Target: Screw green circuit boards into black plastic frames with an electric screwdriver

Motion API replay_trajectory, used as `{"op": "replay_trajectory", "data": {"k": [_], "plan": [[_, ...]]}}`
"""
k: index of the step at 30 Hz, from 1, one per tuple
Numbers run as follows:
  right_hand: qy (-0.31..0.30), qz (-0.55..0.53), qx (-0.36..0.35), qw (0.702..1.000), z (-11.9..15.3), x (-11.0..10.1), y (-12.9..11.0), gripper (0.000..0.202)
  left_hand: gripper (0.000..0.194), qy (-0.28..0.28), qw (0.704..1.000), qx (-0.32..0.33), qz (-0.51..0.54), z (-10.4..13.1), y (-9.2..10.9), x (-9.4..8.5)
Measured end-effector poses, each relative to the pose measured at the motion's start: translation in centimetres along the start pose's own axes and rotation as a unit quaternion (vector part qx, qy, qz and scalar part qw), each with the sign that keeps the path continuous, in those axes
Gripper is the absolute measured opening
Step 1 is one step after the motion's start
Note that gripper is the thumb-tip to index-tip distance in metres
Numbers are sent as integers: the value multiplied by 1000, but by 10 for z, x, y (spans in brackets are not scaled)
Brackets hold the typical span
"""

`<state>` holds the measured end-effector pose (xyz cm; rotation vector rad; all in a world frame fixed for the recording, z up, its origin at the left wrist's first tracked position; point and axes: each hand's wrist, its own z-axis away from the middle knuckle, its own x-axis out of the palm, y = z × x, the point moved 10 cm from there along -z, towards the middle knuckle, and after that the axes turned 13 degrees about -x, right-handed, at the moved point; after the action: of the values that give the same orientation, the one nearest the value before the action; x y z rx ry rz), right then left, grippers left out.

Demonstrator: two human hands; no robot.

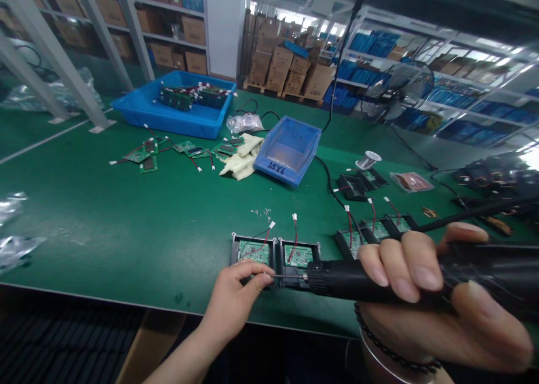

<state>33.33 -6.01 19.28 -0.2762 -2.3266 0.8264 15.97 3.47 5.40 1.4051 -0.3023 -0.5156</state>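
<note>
My right hand [421, 283] is wrapped round a black electric screwdriver [345, 278], held level with its thin bit pointing left. My left hand [238, 286] pinches at the tip of that bit; whatever is between finger and thumb is too small to name. Just beyond and beneath are two black frames side by side, each with a green circuit board [256, 253] and red wires ending in a white plug. The left hand covers the near part of the left frame [234, 249]. Small screws [266, 211] lie loose on the table behind the frames.
On the green table [126, 221] stand a large blue tray [168, 127] with boards and a blue bin [290, 142]. Loose boards [149, 164], a cream cloth [240, 165] and a solder spool [368, 160] lie about. More framed boards [377, 228] sit beyond my right hand.
</note>
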Motion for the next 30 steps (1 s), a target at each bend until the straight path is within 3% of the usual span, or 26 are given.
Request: {"op": "replay_trajectory", "data": {"k": [4,7,10,13,18,26,30], "plan": [[-25,-10,-5,1000,-1,5,-2,32,17,5,1000,18,7,3,3,-5],[-48,-5,-13,999,1,10,-3,32,19,91,989,105,-50,10,14,-21],[-84,18,-10,996,4,15,3,32,21,160,939,247,-178,23,30,-21],[-145,50,-6,988,8,24,15,33,25,134,879,335,-313,29,29,5],[-206,62,3,977,14,35,39,36,27,120,836,331,-421,27,15,28],[-223,104,19,969,18,32,57,41,26,101,846,308,-423,27,7,29],[-247,127,21,961,16,40,65,35,26,100,850,307,-415,26,6,29]]}}
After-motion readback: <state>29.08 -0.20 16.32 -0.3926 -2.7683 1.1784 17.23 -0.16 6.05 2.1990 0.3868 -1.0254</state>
